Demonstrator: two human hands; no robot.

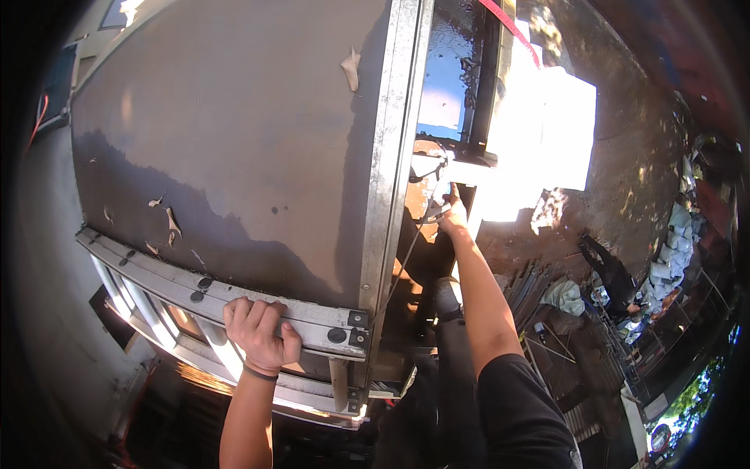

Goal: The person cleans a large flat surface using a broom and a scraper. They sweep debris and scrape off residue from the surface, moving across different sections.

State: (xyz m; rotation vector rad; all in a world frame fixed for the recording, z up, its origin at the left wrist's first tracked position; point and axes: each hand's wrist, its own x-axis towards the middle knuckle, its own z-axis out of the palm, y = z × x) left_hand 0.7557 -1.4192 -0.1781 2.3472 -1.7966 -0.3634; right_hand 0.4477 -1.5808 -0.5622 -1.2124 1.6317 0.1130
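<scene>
My left hand (260, 332) is closed over a grey metal rail (176, 285), its fingers curled across the top. The rail borders a large, flat, brownish panel (258, 133) with wet dark patches. Farther right, my right arm stretches away, and my right hand (451, 217) is closed beside a metal crosspiece (469, 173) with a thin dark cable (410, 250) near it. Glare and shadow hide what the fingers hold. A long metal beam (391, 141) runs between the panel and that hand.
Several dry leaves (173, 224) lie on the panel. Past the beam, a wet channel (445, 86) reflects the sky, and a sunlit white surface (555, 133) glares. A person in dark clothes (612, 273) is far below right, near pale sacks (672, 254). A red strap (512, 31) hangs at the top.
</scene>
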